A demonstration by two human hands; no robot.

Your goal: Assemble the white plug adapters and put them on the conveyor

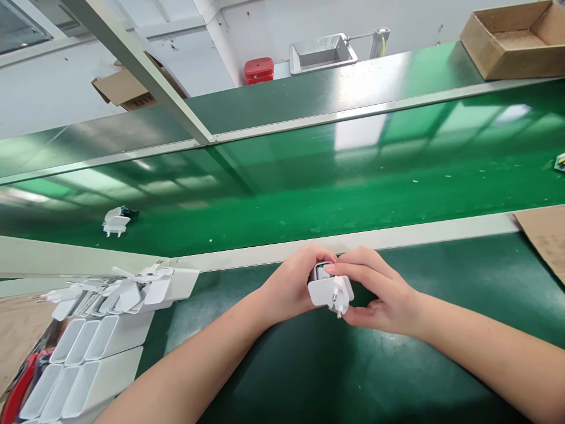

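Note:
Both my hands meet over the dark green bench top (463,277), close to the pale metal rail (397,238). Between them is a white plug adapter (329,290) with two round pins pointing toward me. My left hand (289,285) wraps the adapter's left and back side, fingers curled. My right hand (379,294) grips it from the right, with fingers over the top and thumb below. A bit of green shows inside the adapter's top, under my fingertips.
Rows of empty white housings (88,359) and a pile of plug parts (128,288) lie at the lower left. One finished adapter (115,222) sits on the green conveyor belt (353,182). A cardboard box (512,38) stands far right, cardboard sheet (545,235) at right.

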